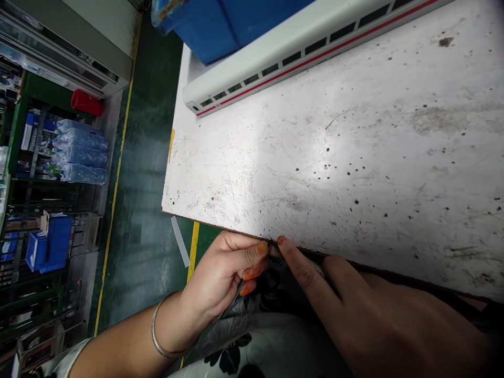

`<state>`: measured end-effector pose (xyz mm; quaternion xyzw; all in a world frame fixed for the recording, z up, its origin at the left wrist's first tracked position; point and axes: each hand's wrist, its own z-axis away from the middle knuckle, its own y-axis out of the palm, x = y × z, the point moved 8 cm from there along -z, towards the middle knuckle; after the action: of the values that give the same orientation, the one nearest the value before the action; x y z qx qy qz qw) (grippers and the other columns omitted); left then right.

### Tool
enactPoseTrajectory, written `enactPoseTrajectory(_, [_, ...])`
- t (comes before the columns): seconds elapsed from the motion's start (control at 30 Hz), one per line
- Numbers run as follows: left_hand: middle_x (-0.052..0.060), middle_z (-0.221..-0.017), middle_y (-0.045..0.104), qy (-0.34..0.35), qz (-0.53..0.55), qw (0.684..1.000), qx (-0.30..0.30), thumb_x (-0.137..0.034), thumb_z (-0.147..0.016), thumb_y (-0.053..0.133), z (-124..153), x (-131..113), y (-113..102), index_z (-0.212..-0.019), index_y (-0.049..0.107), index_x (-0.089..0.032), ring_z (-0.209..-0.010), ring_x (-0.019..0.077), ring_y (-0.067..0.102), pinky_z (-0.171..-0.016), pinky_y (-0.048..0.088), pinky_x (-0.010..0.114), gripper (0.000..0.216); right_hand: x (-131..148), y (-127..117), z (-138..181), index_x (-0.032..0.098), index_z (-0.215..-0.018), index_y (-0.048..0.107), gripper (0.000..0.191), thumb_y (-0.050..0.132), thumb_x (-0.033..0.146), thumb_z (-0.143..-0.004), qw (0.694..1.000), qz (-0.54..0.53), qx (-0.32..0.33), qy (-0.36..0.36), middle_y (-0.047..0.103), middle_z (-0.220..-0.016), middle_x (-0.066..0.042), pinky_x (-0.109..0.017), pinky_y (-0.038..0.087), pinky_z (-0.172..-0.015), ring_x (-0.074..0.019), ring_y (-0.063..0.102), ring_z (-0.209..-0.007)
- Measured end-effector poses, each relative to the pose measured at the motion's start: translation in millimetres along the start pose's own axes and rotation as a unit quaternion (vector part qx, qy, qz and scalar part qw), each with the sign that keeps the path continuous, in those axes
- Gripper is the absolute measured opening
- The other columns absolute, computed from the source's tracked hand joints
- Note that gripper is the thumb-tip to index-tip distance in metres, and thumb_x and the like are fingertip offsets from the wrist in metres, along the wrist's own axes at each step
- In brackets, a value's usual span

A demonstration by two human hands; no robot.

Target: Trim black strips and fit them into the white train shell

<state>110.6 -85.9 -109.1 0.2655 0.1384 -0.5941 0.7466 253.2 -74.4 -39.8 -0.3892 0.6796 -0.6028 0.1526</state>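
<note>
At the front edge of a scuffed white tabletop [252,173], my left hand [220,273] is closed, with thumb and forefinger pinched together. Whatever is between those fingertips is hidden or too small to make out. Beside it, my right hand [370,315] stretches its index finger to the same edge, the fingertip close to the left fingertips. Its other fingers are bent or partly hidden below the edge, and I see nothing held in it. Orange stain colours the nails and fingertips. Under both hands lies patterned grey clothing [236,331] with dark flowers.
Across the back of the table lies a long white housing [252,63] with a red stripe and dark slots. Behind it stands a blue bin [212,31]. Left of the green floor [145,210] are green racks, plastic-wrapped bundles [82,152], a red bucket [86,102] and blue bins [53,244].
</note>
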Motion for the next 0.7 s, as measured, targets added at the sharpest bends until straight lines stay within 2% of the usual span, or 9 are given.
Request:
enactPoseTrajectory(0.1, [-0.005,-0.049,0.038,-0.023,0.031,0.999,0.028,-0.030,-0.084,0.068,1,3,0,-0.055,0.055,-0.013,-0.040,0.0045,0.032,-0.036,0.031,0.015,0.036,-3,3,2,0.011,-0.137,0.056,0.063,0.038,0.005,-0.077,0.999,-0.018,-0.014,0.026,0.052,-0.062,0.000,-0.032,0.027,-0.030,-0.0160,0.035,-0.032])
enactPoseTrajectory(0.27, [-0.002,-0.046,0.044,-0.029,0.041,0.997,0.057,-0.030,-0.089,0.059,4,1,3,-0.055,0.057,-0.013,-0.036,0.0068,0.041,-0.036,0.043,0.016,0.038,-10,10,7,0.009,-0.144,0.045,0.077,0.046,0.016,-0.067,0.994,-0.106,-0.022,0.028,0.059,-0.069,0.000,-0.031,0.031,-0.024,-0.0152,0.041,-0.031])
enactPoseTrajectory(0.5, [-0.001,-0.045,0.046,-0.024,0.035,0.998,0.051,-0.028,-0.089,0.060,5,0,3,-0.054,0.056,-0.014,-0.040,0.0089,0.047,-0.039,0.048,0.017,0.038,-13,12,9,0.011,-0.145,0.045,0.086,0.048,0.017,-0.059,0.993,-0.112,-0.020,0.031,0.068,-0.082,-0.002,-0.032,0.033,-0.024,-0.0148,0.044,-0.032])
enactPoseTrajectory(0.6, [-0.003,-0.047,0.046,-0.030,0.016,0.998,0.056,-0.033,-0.091,0.059,6,2,3,-0.071,0.068,-0.013,-0.037,0.0070,0.040,-0.038,0.048,0.017,0.029,-11,12,10,0.011,-0.145,0.044,0.086,0.049,0.018,-0.059,0.994,-0.110,-0.009,0.024,0.066,-0.078,-0.001,-0.033,0.033,-0.024,-0.0151,0.043,-0.032])
enactPoseTrajectory(0.7, [-0.006,-0.049,0.039,-0.039,0.010,0.997,0.059,-0.038,-0.091,0.060,9,3,3,-0.086,0.072,-0.016,-0.036,0.0041,0.028,-0.032,0.037,0.013,0.025,-11,11,9,0.010,-0.146,0.043,0.086,0.050,0.017,-0.060,0.994,-0.106,-0.003,0.017,0.062,-0.074,0.000,-0.031,0.033,-0.025,-0.0141,0.044,-0.032])
